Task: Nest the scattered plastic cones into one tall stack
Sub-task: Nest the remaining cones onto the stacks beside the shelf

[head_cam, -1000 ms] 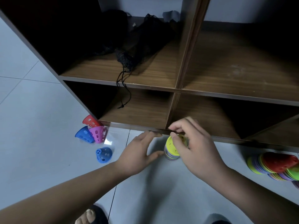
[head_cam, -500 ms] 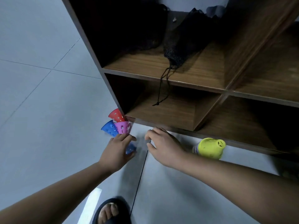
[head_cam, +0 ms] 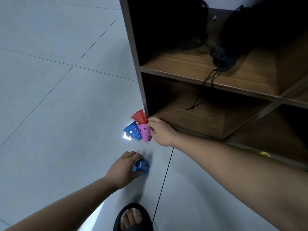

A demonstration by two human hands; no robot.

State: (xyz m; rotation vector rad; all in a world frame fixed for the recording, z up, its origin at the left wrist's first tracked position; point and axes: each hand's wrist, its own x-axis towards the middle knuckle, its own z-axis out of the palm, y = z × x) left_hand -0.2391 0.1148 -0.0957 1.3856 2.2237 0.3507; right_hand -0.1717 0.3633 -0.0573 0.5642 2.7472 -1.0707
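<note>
Drawn clear of the cluster since the prior frame, the loose blue cone (head_cam: 142, 166) is gripped on the floor (head_cam: 66, 114) in the curled left hand (head_cam: 122, 168). The pink cone (head_cam: 144, 133) is pinched by the right hand (head_cam: 160, 131); a straight lift is advised, sparing the red cone (head_cam: 140, 116) just beside it.

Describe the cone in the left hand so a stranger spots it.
Find the wooden shelf's lower corner, where three cones huddle on the floor. Nearer the person, the left hand holds a lone blue cone; the other blue cone touches the pink cone.
</note>
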